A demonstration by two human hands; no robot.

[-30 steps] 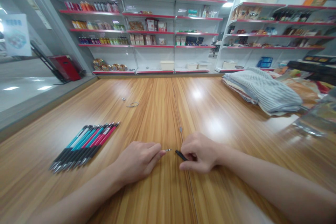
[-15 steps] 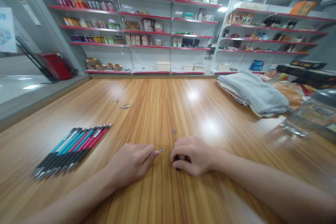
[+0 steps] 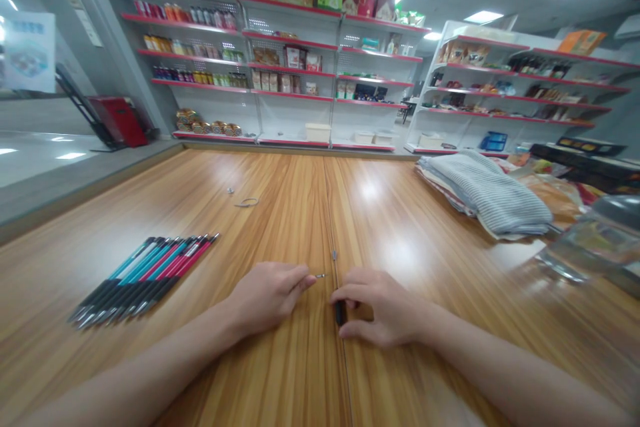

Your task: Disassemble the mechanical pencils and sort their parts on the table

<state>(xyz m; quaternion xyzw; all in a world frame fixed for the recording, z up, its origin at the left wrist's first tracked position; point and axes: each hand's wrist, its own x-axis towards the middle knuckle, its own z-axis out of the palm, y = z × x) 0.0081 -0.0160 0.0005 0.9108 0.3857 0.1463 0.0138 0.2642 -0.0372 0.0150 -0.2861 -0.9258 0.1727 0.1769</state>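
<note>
My left hand (image 3: 273, 293) is closed in a pinch on a thin metal-tipped piece (image 3: 321, 275), like the end of a pen refill; its rest is hidden by the fingers. My right hand (image 3: 383, 307) is curved round a short black pen grip (image 3: 340, 313) on the table, thumb at its near end and fingertips at its far side. Just beyond the right fingers a small grey metal piece (image 3: 334, 255) lies by the table seam. To the left, several pens (image 3: 145, 277) with blue, red and black barrels lie side by side in a slanted row.
Farther off on the wooden table (image 3: 285, 227) are a grey ring-shaped loop (image 3: 247, 202) and a small metal bit (image 3: 231, 191). At right sit folded striped cloths (image 3: 490, 190) and a clear jar (image 3: 575, 240). Stocked shelves (image 3: 290, 97) stand behind the table.
My right fingers have loosened and spread, showing more of the black grip. My left hand, with the metal-tipped piece, has shifted slightly right and away from me. The view has tilted a little.
</note>
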